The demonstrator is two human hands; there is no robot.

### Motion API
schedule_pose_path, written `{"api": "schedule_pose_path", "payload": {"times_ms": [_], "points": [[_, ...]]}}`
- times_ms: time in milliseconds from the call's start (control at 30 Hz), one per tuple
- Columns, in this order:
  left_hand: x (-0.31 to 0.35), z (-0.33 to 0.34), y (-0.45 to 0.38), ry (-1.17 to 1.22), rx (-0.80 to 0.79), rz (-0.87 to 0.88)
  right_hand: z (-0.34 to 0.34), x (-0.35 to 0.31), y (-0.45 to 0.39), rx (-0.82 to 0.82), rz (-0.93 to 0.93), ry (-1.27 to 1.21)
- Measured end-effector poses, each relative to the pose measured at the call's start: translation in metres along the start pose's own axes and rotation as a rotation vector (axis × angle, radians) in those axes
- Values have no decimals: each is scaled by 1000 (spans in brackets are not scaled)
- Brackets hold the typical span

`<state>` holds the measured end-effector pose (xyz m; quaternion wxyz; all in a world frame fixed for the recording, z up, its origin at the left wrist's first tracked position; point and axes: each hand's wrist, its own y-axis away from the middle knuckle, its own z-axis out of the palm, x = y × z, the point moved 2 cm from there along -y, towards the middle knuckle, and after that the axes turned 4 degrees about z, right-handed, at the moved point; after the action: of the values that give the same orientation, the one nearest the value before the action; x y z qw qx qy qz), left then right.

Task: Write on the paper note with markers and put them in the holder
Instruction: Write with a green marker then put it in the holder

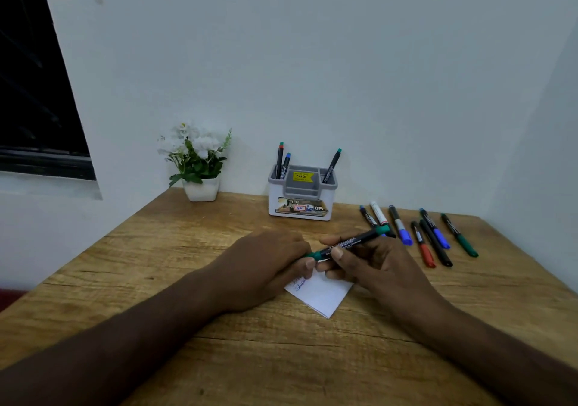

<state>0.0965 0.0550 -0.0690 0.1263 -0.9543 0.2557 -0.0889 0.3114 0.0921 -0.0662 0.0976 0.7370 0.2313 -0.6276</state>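
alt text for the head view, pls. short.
Two hands hold a green marker over a paper note on a wooden desk: left hand at the cap end, right hand on the barrel. Behind, a holder with markers; loose markers lie right.

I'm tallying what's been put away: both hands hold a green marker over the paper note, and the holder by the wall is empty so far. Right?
Not quite. The head view shows the holder already has markers standing in it. The rest holds: left hand and right hand hold the green marker over the paper note.

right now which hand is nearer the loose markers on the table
Right. The right hand sits just beside the loose markers; the left hand is farther off, across the paper note.
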Motion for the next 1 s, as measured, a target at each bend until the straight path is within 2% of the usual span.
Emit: {"api": "schedule_pose_path", "payload": {"times_ms": [400,900,1000], "points": [[-4,-6,-1,-84,22,7,10,-3,0,-168,41,-310],[-4,-7,-3,-98,48,-40,12,-8,2,-213,62,-399],[-9,-6,0,-54,37,-51,10,-9,3,-230,99,-545]]}}
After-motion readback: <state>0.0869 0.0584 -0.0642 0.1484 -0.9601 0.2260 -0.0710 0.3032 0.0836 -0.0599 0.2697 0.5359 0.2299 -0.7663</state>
